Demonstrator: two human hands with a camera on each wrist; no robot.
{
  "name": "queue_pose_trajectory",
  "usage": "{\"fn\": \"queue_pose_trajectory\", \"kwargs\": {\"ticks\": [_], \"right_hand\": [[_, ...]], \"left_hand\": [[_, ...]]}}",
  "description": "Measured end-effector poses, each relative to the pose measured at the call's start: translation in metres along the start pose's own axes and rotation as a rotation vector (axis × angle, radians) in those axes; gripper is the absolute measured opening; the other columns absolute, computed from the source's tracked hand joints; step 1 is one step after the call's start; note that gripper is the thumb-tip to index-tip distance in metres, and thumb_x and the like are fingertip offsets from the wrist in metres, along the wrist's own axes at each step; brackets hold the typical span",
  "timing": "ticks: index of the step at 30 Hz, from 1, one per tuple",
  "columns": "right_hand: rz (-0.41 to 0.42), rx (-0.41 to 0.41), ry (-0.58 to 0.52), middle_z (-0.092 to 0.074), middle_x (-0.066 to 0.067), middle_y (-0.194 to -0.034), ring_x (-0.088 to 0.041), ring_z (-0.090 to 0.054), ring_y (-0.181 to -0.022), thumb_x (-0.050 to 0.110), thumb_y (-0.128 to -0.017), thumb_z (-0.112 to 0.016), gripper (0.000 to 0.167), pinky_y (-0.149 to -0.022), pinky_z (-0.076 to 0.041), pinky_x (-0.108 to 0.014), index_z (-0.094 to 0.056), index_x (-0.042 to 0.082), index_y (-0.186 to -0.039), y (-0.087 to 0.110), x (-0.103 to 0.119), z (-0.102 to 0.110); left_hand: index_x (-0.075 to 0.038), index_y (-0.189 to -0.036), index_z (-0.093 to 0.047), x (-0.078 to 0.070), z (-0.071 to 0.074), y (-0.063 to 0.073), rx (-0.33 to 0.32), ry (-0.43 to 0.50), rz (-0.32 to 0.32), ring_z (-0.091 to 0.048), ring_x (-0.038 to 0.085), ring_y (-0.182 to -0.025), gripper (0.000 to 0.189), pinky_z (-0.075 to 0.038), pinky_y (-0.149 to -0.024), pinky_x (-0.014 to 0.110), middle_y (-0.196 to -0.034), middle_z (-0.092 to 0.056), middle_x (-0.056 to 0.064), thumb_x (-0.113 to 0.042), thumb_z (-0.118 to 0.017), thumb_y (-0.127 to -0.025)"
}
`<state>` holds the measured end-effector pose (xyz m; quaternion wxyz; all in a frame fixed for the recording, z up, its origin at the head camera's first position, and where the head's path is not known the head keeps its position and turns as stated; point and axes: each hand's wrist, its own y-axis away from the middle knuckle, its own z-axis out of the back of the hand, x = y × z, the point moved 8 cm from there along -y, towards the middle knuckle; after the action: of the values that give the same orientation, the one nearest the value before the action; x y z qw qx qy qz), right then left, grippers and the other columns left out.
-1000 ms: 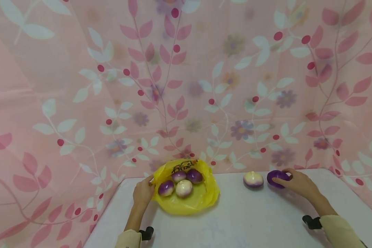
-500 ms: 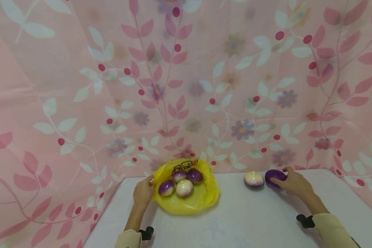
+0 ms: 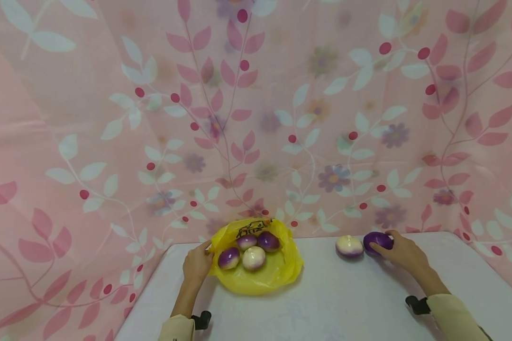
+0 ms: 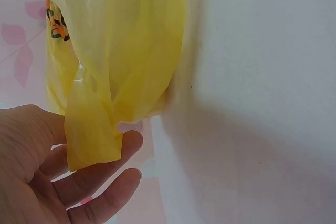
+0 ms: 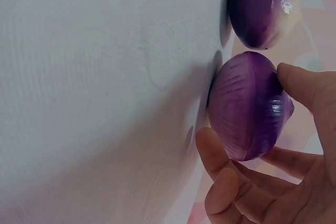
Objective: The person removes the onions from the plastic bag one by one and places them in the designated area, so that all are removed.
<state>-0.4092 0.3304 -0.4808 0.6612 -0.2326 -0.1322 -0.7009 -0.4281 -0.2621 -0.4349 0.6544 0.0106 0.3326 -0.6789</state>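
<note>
"Where is the bag?"

"The yellow plastic bag (image 3: 256,286) is on the white-covered table (image 3: 320,303), its mouth spread wide. Dark lettering (image 3: 253,228) marks its back edge."

"Is anything inside it?"

"Four glossy, onion-like bulbs. A mostly white bulb (image 3: 253,259) lies nearest the front of the bag, and a purple-and-white bulb (image 3: 228,258) on its left. Toward the back of the bag are a small purple-topped bulb (image 3: 247,242) and, just right of that, a darker bulb (image 3: 269,241)."

"What are the person's hands doing?"

"The left hand (image 3: 197,264) is at the bag's left edge, holding a corner of the plastic between thumb and fingers. The thumb's tip is hidden. The right hand (image 3: 405,253), well to the right of the bag, grips a deep-purple bulb (image 3: 377,240), thumb on one side, fingers on the other. I can't tell whether that bulb touches the table."

"Any other bulbs outside the bag?"

"One cream-topped bulb (image 3: 349,246), right of the bag, between it and the gripped bulb, and very close to the latter. Behind the bag hangs a pink curtain (image 3: 273,163) printed with leaves and flowers."
</note>
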Motion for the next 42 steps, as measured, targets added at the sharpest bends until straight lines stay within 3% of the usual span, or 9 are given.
{"fn": "queue_pose_trajectory", "kwargs": {"ticks": [10,16,24,31,42], "right_hand": [[-0.001,-0.010,0.002,-0.049,-0.043,-0.125,-0.062,-0.050,-0.107,0.069,-0.087,-0.056,0.092,-0.073,-0.046,-0.064,-0.038,-0.005,-0.138,0.001,-0.001,0.003],[-0.001,0.005,0.002,-0.057,-0.039,-0.117,-0.058,-0.056,-0.100,0.069,-0.087,-0.055,0.094,-0.068,-0.049,-0.060,-0.036,-0.007,-0.139,0.002,-0.001,0.005],[0.011,-0.013,0.023,-0.055,-0.040,-0.116,-0.056,-0.057,-0.097,0.069,-0.086,-0.056,0.093,-0.066,-0.050,-0.057,-0.038,-0.007,-0.137,0.006,0.002,0.011],[0.018,-0.027,0.046,-0.061,-0.034,-0.104,-0.048,-0.061,-0.087,0.069,-0.086,-0.056,0.095,-0.058,-0.050,-0.049,-0.037,-0.009,-0.137,0.012,0.007,0.022],[-0.033,-0.053,0.015,-0.056,-0.037,-0.118,-0.054,-0.059,-0.094,0.073,-0.084,-0.056,0.095,-0.056,-0.050,-0.046,-0.039,-0.005,-0.136,0.026,0.029,0.031]], "left_hand": [[-0.004,-0.123,-0.068,0.000,0.000,0.000,-0.012,-0.006,-0.010,-0.069,0.034,-0.071,0.037,-0.051,-0.052,0.041,-0.094,-0.073,0.019,-0.007,-0.071,-0.087],[-0.004,-0.123,-0.068,0.000,0.000,0.001,-0.012,-0.008,-0.014,-0.069,0.034,-0.071,0.037,-0.051,-0.051,0.040,-0.094,-0.073,0.019,-0.007,-0.071,-0.086],[-0.004,-0.123,-0.068,-0.001,0.002,0.001,-0.011,0.003,-0.003,-0.069,0.035,-0.072,0.037,-0.052,-0.052,0.041,-0.094,-0.073,0.018,-0.007,-0.071,-0.087],[-0.004,-0.124,-0.068,0.001,0.000,0.000,-0.001,0.005,0.002,-0.070,0.034,-0.072,0.037,-0.051,-0.051,0.038,-0.094,-0.073,0.018,-0.007,-0.070,-0.087],[-0.005,-0.124,-0.068,-0.001,-0.002,-0.002,-0.001,0.002,-0.007,-0.070,0.033,-0.073,0.037,-0.051,-0.050,0.038,-0.095,-0.073,0.019,-0.007,-0.070,-0.087]]}}
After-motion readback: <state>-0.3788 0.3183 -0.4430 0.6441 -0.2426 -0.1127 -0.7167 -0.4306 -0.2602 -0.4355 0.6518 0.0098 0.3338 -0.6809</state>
